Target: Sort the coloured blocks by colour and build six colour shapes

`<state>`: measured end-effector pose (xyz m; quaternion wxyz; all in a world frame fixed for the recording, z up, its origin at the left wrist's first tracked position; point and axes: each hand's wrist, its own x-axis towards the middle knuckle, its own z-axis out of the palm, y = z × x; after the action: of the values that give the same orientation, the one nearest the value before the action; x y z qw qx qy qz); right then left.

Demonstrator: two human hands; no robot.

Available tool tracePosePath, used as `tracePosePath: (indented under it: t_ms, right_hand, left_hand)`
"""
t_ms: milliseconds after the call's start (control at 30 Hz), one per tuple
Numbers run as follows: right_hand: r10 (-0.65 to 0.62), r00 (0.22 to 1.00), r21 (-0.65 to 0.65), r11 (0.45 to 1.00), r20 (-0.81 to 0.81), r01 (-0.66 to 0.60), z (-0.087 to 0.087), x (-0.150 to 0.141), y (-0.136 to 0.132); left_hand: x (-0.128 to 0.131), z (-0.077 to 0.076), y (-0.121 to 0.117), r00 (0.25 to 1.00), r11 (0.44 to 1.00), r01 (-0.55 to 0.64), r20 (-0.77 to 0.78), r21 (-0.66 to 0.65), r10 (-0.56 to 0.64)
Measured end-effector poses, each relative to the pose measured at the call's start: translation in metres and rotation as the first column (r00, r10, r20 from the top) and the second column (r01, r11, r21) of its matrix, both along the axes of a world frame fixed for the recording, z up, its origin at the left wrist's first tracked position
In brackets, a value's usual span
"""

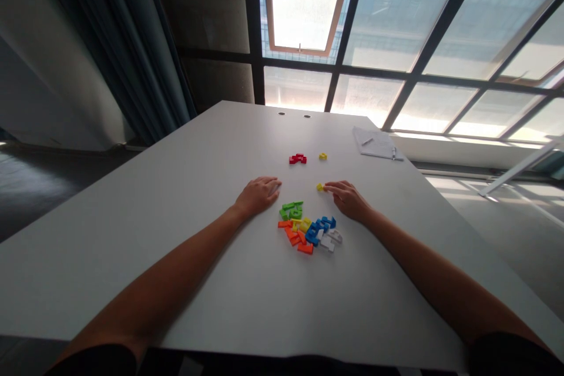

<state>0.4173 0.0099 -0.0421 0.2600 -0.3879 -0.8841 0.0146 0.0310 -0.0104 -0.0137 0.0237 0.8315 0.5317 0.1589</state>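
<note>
My left hand (259,195) lies flat and palm down on the white table (145,200), holding nothing, just left of a heap of small plastic puzzle pieces (307,228). The heap mixes green, orange, yellow, blue and white pieces. My right hand (348,200) rests to the heap's upper right, its fingertips pinching a small yellow piece (319,187) against the tabletop. Farther off lie a red piece group (298,158) and another small yellow piece (323,156), both out of reach of my fingertips.
A clipboard with paper and a pen (376,144) lies near the table's far right edge. Two small round holes (294,114) pierce the tabletop near its far edge. Large windows stand behind the table, with a dark curtain (132,41) to the left.
</note>
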Motion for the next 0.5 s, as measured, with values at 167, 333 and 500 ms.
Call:
tracePosePath:
  t_ms: [167, 333, 500]
  right_hand:
    - [-0.017, 1.0, -0.003, 1.0, 0.016, 0.017, -0.0008, 0.0003, 0.0]
    - [-0.021, 0.999, -0.002, 1.0, 0.035, 0.022, -0.0005, -0.0005, 0.0001]
    - [-0.06, 0.996, -0.017, 0.998, 0.062, 0.062, 0.0007, -0.0015, -0.0013]
  left_hand:
    - [-0.0006, -0.0014, 0.001, 1.0, 1.0, 0.003, 0.013, 0.009, -0.003]
    - [-0.0002, -0.0009, 0.0008, 1.0, 1.0, 0.006, 0.017, 0.012, -0.006]
    - [-0.0002, -0.0008, 0.001, 1.0, 1.0, 0.003, 0.011, 0.008, -0.004]
